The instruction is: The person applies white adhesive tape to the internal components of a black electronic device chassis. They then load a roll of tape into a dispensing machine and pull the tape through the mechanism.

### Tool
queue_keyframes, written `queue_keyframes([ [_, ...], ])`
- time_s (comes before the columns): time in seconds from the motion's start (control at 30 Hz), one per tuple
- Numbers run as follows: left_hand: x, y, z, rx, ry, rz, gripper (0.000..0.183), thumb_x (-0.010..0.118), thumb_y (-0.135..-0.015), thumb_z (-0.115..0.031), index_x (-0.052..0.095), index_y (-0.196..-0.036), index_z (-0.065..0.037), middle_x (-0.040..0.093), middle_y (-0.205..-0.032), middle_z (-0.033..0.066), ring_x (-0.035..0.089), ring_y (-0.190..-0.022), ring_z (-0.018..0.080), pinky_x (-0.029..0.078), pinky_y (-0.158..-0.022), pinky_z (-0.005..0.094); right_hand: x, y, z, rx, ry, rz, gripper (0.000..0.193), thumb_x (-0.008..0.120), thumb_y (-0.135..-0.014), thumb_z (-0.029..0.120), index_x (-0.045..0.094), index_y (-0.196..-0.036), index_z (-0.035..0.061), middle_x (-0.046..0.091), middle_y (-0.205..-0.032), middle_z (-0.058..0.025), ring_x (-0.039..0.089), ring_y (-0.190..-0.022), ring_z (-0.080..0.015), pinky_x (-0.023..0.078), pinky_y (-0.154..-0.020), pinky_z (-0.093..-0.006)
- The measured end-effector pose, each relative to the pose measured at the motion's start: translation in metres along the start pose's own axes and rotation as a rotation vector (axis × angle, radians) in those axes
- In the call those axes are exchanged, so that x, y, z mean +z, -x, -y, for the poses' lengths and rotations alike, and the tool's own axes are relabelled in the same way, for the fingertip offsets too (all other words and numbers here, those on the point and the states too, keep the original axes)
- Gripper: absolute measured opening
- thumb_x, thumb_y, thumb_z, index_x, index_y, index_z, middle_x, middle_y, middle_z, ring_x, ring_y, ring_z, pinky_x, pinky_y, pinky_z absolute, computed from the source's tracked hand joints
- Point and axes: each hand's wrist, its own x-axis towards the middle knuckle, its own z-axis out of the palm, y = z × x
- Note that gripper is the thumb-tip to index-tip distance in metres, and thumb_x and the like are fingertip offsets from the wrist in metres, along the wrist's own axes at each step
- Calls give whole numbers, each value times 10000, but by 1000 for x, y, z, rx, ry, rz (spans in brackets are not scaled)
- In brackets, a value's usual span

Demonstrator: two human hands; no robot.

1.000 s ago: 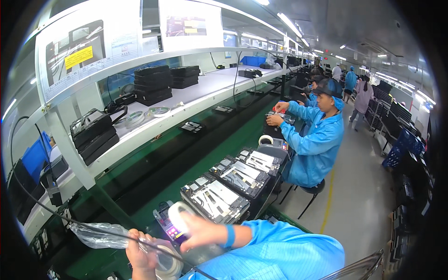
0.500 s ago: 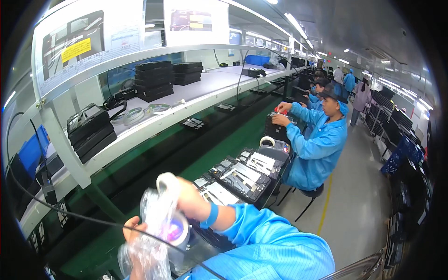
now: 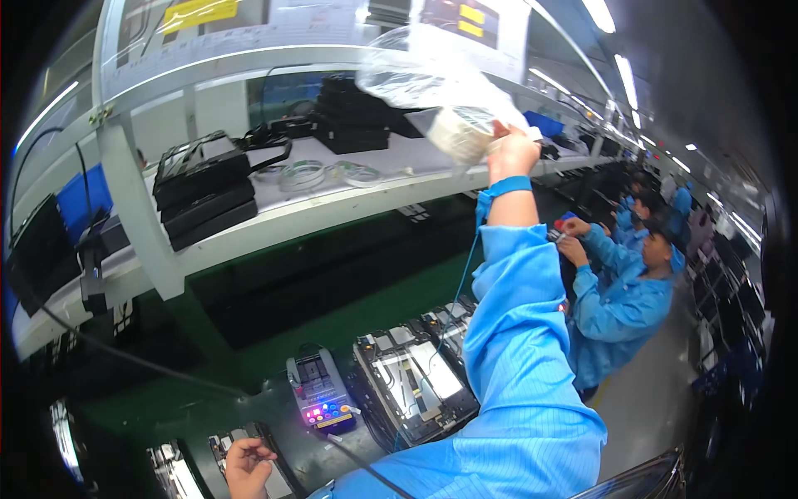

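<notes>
My right hand (image 3: 514,156) is raised in front of the shelf, closed on a roll of pale tape (image 3: 462,133). A crumpled clear plastic bag (image 3: 407,75) trails from the same grip, smeared by motion. A blue wrist strap with a thin cord circles that wrist. Low in the picture, my left hand (image 3: 249,467) has loosely curled fingers, with nothing visible in them. It is over a flat device part (image 3: 237,441). Between my arms stands a grey tape dispenser (image 3: 320,391) with lit buttons.
Opened black device housings (image 3: 411,382) lie right of the dispenser. On the white shelf (image 3: 274,218) are stacked black units (image 3: 204,191), more black stacks (image 3: 353,116) and tape rolls (image 3: 301,175). A black cable (image 3: 150,359) crosses the foreground. A co-worker in blue (image 3: 623,308) sits at right.
My right hand has swung up and away toward the shelf with the tape roll and bag. My left hand has let go of the plastic and is lower. The view has turned.
</notes>
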Motion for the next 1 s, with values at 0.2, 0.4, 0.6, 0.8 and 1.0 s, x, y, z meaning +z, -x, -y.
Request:
queue_keyframes([
  [0.2, 6, 10, -2, -4, 48, -100, 259, 529, -688, 50, 523, -943, 4, 572, -831, 89, 585, -771, 198, 489, -755, 330, -23, -30, -88, -236, 641, 148, 331, 690, -690, 35, 510, -966, 4, 596, -925, -122, 623, -808, -273, 516, -735, -375],
  [0.4, 12, 21, -6, -12, -20, -164, 228, 515, -685, 59, 549, -906, 11, 579, -818, 86, 592, -771, 202, 485, -755, 332, -43, -13, -122, -49, 1415, 465, 514, 757, -613, 218, 586, -1038, -15, 652, -986, -177, 625, -952, -318, 469, -831, -381],
  [0.6, 6, 22, -3, -40, -72, -84, 227, 527, -694, 69, 564, -912, 16, 586, -831, 82, 598, -788, 192, 484, -756, 315, -39, 12, -69, -158, 1242, 362, 348, 692, -664, 146, 543, -930, -22, 648, -829, -157, 639, -738, -298, 492, -675, -395],
  [0.8, -10, 19, 1, 42, -300, 102, 201, 650, -756, -24, 633, -954, 9, 601, -885, 69, 581, -832, 166, 451, -788, 293, -33, 204, 73, 605, 499, 959, 273, 640, -824, 127, 483, -1012, 6, 555, -714, -54, 537, -537, -99, 449, -475, -225],
  [1.0, 35, -9, -19, 256, -374, 431, 466, 721, -803, -265, 557, -1149, 1, 576, -1032, 79, 569, -938, 170, 440, -872, 301, -102, 376, 155, 1597, 264, 1254, 387, 517, -878, 128, 449, -1245, 25, 579, -943, -71, 563, -854, -134, 459, -779, -283],
])
